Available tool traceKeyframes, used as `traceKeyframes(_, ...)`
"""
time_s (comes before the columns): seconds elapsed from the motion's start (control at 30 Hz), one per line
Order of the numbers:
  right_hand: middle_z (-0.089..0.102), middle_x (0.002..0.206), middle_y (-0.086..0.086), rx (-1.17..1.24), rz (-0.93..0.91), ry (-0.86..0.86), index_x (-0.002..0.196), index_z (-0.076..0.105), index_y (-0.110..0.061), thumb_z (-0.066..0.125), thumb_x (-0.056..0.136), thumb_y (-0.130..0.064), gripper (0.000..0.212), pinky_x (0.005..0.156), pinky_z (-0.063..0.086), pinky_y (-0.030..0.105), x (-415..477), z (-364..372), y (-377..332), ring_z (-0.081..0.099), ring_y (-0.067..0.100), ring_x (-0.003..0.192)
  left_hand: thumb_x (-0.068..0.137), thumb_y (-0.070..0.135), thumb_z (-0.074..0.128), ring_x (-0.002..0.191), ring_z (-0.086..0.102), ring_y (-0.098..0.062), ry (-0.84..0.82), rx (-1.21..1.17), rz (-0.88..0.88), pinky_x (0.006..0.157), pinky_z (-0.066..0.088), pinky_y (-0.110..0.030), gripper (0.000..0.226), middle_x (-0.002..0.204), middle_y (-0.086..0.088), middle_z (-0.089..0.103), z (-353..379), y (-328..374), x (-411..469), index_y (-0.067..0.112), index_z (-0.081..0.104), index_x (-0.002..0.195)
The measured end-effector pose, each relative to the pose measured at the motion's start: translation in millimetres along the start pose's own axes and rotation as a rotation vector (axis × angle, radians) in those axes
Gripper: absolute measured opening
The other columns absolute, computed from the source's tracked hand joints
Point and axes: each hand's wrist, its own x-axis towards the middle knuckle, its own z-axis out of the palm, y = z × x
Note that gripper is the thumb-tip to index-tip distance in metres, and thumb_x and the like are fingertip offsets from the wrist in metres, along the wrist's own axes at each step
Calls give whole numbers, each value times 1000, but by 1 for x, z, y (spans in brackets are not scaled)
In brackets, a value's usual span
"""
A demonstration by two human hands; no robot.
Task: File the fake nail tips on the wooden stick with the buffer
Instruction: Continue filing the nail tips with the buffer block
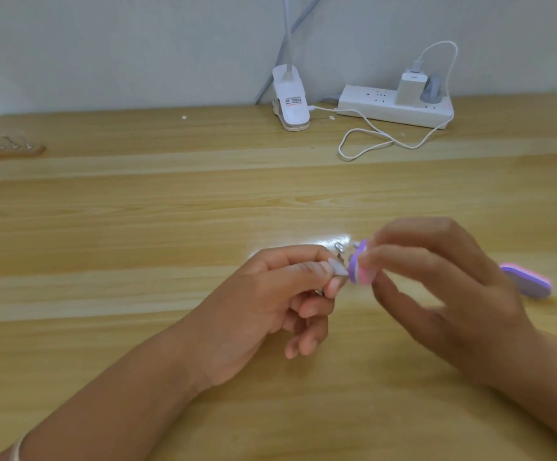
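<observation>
My left hand [270,297] pinches a stick of clear fake nail tips [338,261] between thumb and forefinger, low over the wooden table; most of the stick is hidden inside the hand. My right hand [443,291] grips a purple and pink buffer [358,264], blurred by motion. The buffer's front end touches the nail tips. The buffer's far end [529,281] sticks out to the right past my right hand.
At the table's back stand a white clip lamp [290,101] and a white power strip [396,108] with a charger and a looped white cable [370,141]. Another wooden stick with nail tips [4,148] lies at the far left edge.
</observation>
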Motion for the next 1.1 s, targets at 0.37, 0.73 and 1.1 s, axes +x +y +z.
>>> traceKeyframes(0.37, 62, 101, 0, 45, 192, 23, 106, 63, -17, 68, 84, 5, 31, 93, 45, 24, 6, 0, 0, 60, 15, 99, 92, 21, 49, 44, 49, -15, 50, -26, 42, 42, 37, -22, 22, 57, 2, 40, -3, 0, 1, 15, 58, 73)
traceKeyframes(0.73, 50, 87, -9, 376, 445, -122, 103, 47, -18, 34, 84, -17, 23, 67, 39, 20, 7, -6, -23, 49, 13, 74, 85, 13, 64, 72, 73, -22, 321, 292, 306, 46, 53, -32, 11, 84, -10, 72, 5, -15, 4, 7, 71, 91)
traceKeyframes(1.1, 53, 68, -21, 396, 540, -62, 96, 66, -34, 69, 83, -42, 16, 59, 37, 9, 12, 2, -23, 46, 3, 59, 86, 12, 67, 65, 71, -21, 346, 317, 373, 44, 52, -29, 7, 76, -5, 71, 3, -15, 4, 12, 73, 90)
